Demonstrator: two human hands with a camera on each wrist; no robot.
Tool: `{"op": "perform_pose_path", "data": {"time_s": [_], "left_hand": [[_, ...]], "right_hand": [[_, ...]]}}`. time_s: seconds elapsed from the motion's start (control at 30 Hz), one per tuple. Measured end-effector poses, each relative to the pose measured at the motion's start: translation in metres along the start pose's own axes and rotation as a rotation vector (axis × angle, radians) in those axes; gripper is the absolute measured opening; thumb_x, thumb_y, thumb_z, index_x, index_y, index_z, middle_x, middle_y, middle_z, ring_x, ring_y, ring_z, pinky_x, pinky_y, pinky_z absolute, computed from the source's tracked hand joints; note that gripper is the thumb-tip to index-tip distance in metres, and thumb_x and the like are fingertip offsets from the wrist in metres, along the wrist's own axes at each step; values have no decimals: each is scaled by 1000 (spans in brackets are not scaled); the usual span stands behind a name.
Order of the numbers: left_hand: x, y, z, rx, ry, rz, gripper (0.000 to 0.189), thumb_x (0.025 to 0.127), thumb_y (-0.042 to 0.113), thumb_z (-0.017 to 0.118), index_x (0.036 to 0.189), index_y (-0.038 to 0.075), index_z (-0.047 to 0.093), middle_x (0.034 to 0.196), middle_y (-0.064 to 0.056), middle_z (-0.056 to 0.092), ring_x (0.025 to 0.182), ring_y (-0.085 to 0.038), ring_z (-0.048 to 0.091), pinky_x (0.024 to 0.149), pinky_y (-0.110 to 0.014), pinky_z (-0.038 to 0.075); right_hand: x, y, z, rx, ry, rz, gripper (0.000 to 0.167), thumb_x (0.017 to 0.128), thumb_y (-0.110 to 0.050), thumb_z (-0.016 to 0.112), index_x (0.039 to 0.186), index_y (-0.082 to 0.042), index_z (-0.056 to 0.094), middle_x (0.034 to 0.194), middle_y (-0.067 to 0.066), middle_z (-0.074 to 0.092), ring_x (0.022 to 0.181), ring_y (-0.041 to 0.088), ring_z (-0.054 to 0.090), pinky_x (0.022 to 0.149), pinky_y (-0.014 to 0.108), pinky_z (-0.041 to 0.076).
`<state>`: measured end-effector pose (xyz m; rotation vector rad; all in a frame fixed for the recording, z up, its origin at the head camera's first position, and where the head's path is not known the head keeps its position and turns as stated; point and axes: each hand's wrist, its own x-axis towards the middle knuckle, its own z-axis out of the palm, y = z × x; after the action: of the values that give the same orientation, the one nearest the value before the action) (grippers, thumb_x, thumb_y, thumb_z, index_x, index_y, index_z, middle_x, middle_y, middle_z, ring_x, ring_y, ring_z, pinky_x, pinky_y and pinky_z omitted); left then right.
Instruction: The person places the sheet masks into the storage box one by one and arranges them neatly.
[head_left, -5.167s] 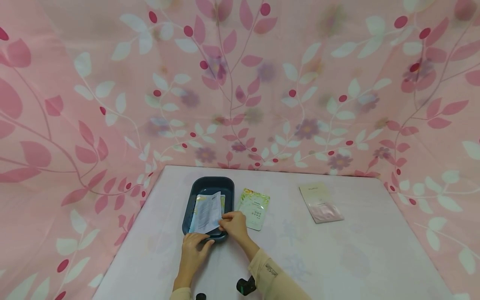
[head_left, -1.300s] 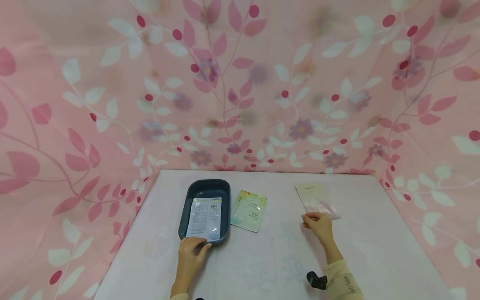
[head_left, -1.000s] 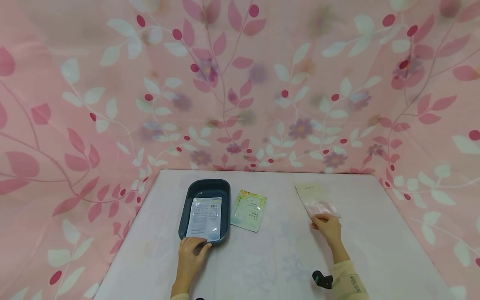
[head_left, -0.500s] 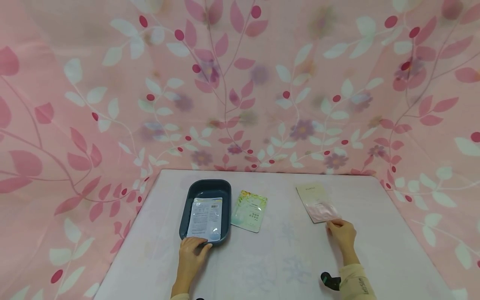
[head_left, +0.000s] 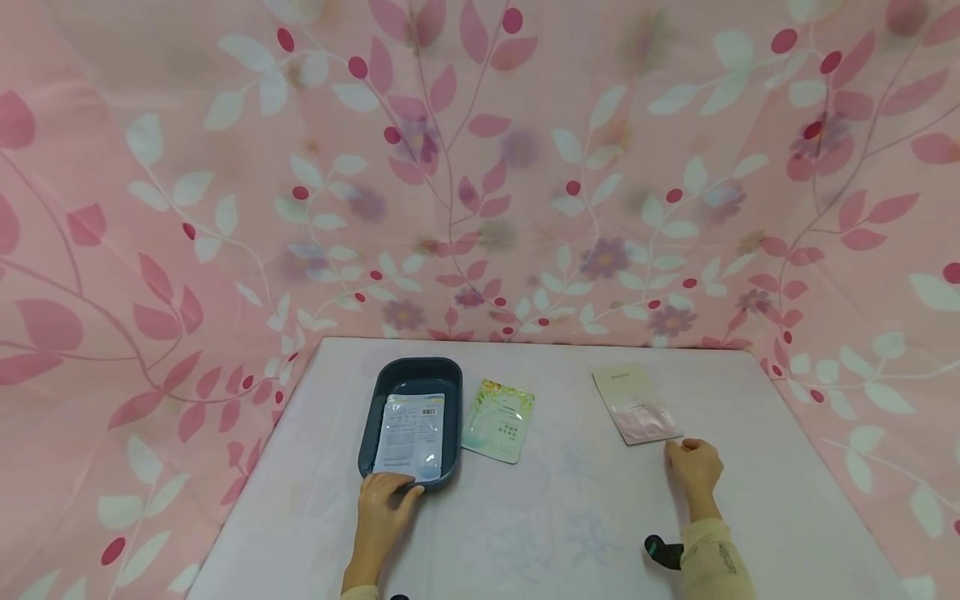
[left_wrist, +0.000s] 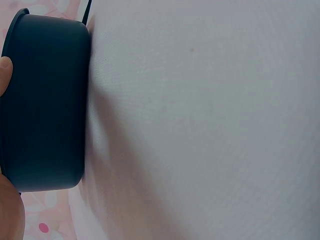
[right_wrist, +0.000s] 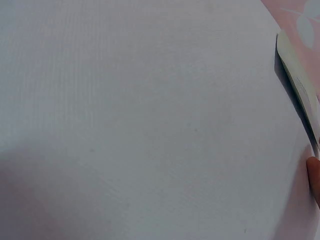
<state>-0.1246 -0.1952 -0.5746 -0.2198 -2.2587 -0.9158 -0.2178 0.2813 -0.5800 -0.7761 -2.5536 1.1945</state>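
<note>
In the head view my left hand [head_left: 384,510] grips the near rim of a dark blue rectangular tray [head_left: 454,417], fingers over the rim; in the left wrist view the thumb lies against its outer wall [left_wrist: 47,110]. A white-and-blue printed sachet [head_left: 408,437] lies in the tray. At the right, my right hand [head_left: 697,471] is at the near right corner of a beige-and-pink sachet [head_left: 637,407], fingers bent and fingertips right at its edge. I cannot tell whether they pinch it. The right wrist view shows the sachet's raised edge [right_wrist: 300,90] near a fingertip [right_wrist: 314,175].
A green sachet with a flowery top [head_left: 501,421] lies just right of the tray. All stand on a white-covered table [head_left: 555,517], with pink floral cloth [head_left: 480,167] behind and at the sides. A black wrist device [head_left: 663,552] sits at the right sleeve.
My right hand left the tray for the beige-and-pink sachet, then slid right along its near edge to the corner. The left hand stays on the tray; the white-and-blue sachet now lies flat inside.
</note>
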Motion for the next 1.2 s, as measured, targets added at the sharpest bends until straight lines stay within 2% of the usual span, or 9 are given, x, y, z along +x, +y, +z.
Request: {"op": "perform_pose_path", "data": {"time_s": [0.3, 0.47, 0.63, 0.77, 1.07, 1.2], "left_hand": [[0, -2, 1, 8, 10, 28, 25, 58, 0, 87, 75, 5, 69, 74, -2, 68, 72, -16, 58, 77, -30, 34], [1, -1, 0, 11, 9, 16, 25, 58, 0, 87, 75, 5, 70, 74, -2, 68, 73, -16, 58, 77, -30, 34], [1, -1, 0, 8, 5, 15, 24, 58, 0, 87, 75, 4, 70, 74, -2, 68, 72, -16, 58, 77, -31, 34], [0, -2, 1, 6, 1, 11, 24, 58, 0, 87, 75, 4, 70, 74, -2, 68, 72, -16, 58, 78, -30, 34], [0, 1, 0, 7, -6, -18, 23, 60, 1, 87, 76, 4, 70, 76, -2, 69, 74, -17, 58, 79, -30, 34], [0, 1, 0, 11, -9, -25, 23, 60, 1, 87, 76, 5, 70, 76, -2, 69, 74, -16, 58, 80, -30, 33]], "right_hand": [[10, -4, -1, -18, -17, 24, 43, 82, -17, 55, 106, 18, 56, 107, 37, 56, 102, 52, 49, 86, 55, 40], [16, -3, 2, -32, -12, 13, 47, 84, -20, 56, 111, 18, 53, 108, 35, 57, 103, 51, 49, 88, 55, 39], [21, -3, 10, -120, -38, -46, 53, 85, -25, 59, 114, 19, 50, 111, 38, 52, 107, 54, 45, 89, 58, 36], [21, -5, 13, -173, -69, -51, 56, 85, -27, 60, 114, 20, 49, 112, 39, 51, 107, 54, 45, 89, 58, 36], [18, -10, 13, -162, -88, -33, 49, 86, -23, 60, 113, 16, 50, 110, 35, 54, 102, 51, 50, 86, 57, 38], [17, -11, 12, -122, -52, -23, 37, 86, -18, 59, 105, 13, 56, 103, 32, 58, 95, 48, 53, 79, 55, 40]]}}
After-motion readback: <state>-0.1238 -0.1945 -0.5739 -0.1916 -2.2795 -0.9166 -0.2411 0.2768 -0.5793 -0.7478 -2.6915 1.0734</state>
